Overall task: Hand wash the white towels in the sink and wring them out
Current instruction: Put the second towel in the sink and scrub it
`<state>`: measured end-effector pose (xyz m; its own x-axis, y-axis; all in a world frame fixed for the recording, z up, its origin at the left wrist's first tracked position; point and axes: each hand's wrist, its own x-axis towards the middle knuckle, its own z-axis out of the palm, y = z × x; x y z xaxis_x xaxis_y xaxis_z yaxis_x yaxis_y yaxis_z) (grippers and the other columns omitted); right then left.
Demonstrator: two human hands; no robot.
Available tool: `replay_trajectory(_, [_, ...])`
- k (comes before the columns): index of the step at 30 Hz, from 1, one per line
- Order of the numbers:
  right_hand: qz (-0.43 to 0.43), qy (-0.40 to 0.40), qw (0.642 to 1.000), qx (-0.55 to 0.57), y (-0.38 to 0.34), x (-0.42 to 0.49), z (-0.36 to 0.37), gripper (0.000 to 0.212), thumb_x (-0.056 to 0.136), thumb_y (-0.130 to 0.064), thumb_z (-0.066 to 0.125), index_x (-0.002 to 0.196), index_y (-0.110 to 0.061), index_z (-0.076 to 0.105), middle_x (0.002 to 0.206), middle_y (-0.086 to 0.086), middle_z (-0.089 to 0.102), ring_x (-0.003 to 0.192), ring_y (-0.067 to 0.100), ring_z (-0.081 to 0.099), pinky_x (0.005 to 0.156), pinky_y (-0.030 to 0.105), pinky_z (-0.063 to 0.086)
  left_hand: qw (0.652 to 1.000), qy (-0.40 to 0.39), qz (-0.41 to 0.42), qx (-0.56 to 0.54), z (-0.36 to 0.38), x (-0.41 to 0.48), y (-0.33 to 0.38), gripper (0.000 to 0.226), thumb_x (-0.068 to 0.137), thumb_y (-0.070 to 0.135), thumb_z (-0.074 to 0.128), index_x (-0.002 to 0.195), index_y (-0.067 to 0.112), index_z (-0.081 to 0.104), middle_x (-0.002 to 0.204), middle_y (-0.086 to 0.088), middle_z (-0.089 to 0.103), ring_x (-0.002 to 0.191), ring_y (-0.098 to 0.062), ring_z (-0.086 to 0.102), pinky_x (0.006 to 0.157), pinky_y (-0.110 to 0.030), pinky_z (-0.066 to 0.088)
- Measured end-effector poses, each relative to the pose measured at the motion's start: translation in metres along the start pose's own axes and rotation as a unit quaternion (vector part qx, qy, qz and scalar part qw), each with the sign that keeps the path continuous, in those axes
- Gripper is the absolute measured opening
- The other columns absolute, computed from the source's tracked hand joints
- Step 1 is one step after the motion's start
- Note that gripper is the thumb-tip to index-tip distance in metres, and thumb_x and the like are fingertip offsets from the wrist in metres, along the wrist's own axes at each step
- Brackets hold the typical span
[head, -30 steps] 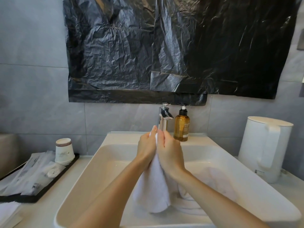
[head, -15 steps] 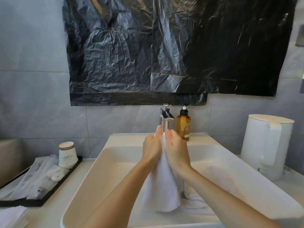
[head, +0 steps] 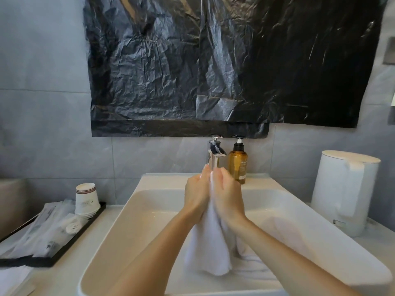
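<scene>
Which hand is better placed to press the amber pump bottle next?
The right hand, likely. The amber pump bottle stands just behind and right of it; the left hand is across the towel from it. Both hold the towel now.

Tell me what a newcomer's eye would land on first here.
The wide black plastic sheet on the wall above the sink dominates the top. Below it, at centre, the left hand and right hand hold a white towel between them, hanging into the sink before the tap. A white kettle stands at the right.
</scene>
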<state>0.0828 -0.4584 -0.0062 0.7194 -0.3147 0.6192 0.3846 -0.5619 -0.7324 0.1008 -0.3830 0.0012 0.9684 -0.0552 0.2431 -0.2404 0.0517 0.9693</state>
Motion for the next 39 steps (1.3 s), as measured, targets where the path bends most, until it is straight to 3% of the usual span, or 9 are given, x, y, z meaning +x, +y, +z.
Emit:
replay_trajectory(9, [-0.003,-0.026,1.0,-0.015,0.01,0.0,0.002,0.037,0.103,-0.037,0.032,0.071,-0.024,0.046,0.067,0.0,0.057,0.07,0.023,0.058,0.062,0.037,0.043,1.0,-0.002,0.011,0.018,-0.001,0.0,-0.001,0.052,0.104,0.041,0.036,0.073,0.012,0.065,0.07,-0.001,0.066,0.063,-0.008,0.057,0.049,-0.012,0.042])
replay_trajectory(12, [0.094,0.023,0.995,0.011,0.01,0.017,-0.001,0.041,0.103,-0.039,0.029,0.076,-0.019,0.052,0.08,0.005,0.062,0.085,0.028,0.061,0.077,0.04,0.047,0.998,-0.052,0.021,0.017,0.004,-0.005,-0.002,0.05,0.103,0.042,0.038,0.085,0.01,0.072,0.073,0.0,0.069,0.063,-0.006,0.062,0.053,-0.013,0.046])
replay_trajectory(16, [-0.012,-0.024,1.0,0.004,0.009,-0.003,0.004,0.039,0.102,-0.039,0.033,0.076,-0.017,0.051,0.069,0.002,0.059,0.072,0.022,0.059,0.067,0.043,0.047,1.0,-0.004,0.006,0.024,-0.001,0.003,-0.002,0.054,0.103,0.044,0.037,0.075,0.008,0.067,0.073,-0.005,0.066,0.066,-0.011,0.056,0.057,-0.023,0.043])
replay_trajectory(20, [0.117,0.041,0.992,0.02,0.008,0.019,-0.001,0.042,0.103,-0.038,0.031,0.081,-0.013,0.058,0.085,0.009,0.065,0.087,0.029,0.061,0.078,0.04,0.046,0.997,-0.074,0.021,0.004,0.006,-0.004,-0.006,0.05,0.102,0.043,0.04,0.091,0.007,0.073,0.083,-0.009,0.072,0.073,-0.012,0.063,0.066,-0.024,0.048])
replay_trajectory(24, [-0.007,-0.017,0.999,0.03,0.004,-0.005,-0.001,0.04,0.103,-0.034,0.035,0.068,-0.021,0.047,0.06,-0.005,0.051,0.062,0.013,0.051,0.059,0.033,0.039,0.999,-0.01,0.023,0.027,0.0,0.005,-0.005,0.051,0.103,0.041,0.038,0.071,0.009,0.062,0.071,-0.007,0.063,0.065,-0.012,0.054,0.056,-0.018,0.042])
replay_trajectory(28, [0.088,0.045,0.994,0.037,0.005,0.015,-0.001,0.043,0.104,-0.036,0.031,0.067,-0.02,0.048,0.067,0.0,0.055,0.073,0.022,0.057,0.068,0.036,0.042,0.998,-0.064,0.015,0.016,0.004,0.0,-0.007,0.053,0.102,0.045,0.04,0.088,0.004,0.07,0.083,-0.012,0.071,0.075,-0.02,0.062,0.07,-0.035,0.049])
replay_trajectory(32, [-0.033,-0.01,0.999,0.017,0.003,-0.004,0.001,0.038,0.103,-0.035,0.034,0.067,-0.026,0.045,0.061,-0.004,0.051,0.063,0.017,0.052,0.059,0.037,0.041,0.999,-0.006,0.017,0.037,-0.001,0.006,-0.006,0.05,0.102,0.042,0.04,0.069,0.011,0.061,0.069,-0.005,0.063,0.065,-0.014,0.053,0.062,-0.029,0.041])
replay_trajectory(35, [0.081,0.039,0.996,0.028,0.004,0.015,-0.003,0.041,0.104,-0.037,0.03,0.078,-0.018,0.056,0.077,0.003,0.061,0.081,0.024,0.059,0.074,0.038,0.046,0.998,-0.054,0.016,0.012,0.005,0.0,-0.005,0.049,0.102,0.043,0.042,0.075,0.011,0.067,0.071,-0.006,0.067,0.066,-0.013,0.06,0.062,-0.026,0.045])
replay_trajectory(39, [-0.027,-0.015,1.0,0.006,0.004,-0.007,0.001,0.038,0.103,-0.036,0.034,0.07,-0.021,0.046,0.064,0.0,0.054,0.066,0.021,0.056,0.061,0.039,0.043,1.0,-0.009,0.011,0.021,-0.001,0.005,-0.006,0.051,0.102,0.044,0.04,0.071,0.009,0.06,0.069,-0.006,0.06,0.066,-0.015,0.052,0.062,-0.028,0.041])
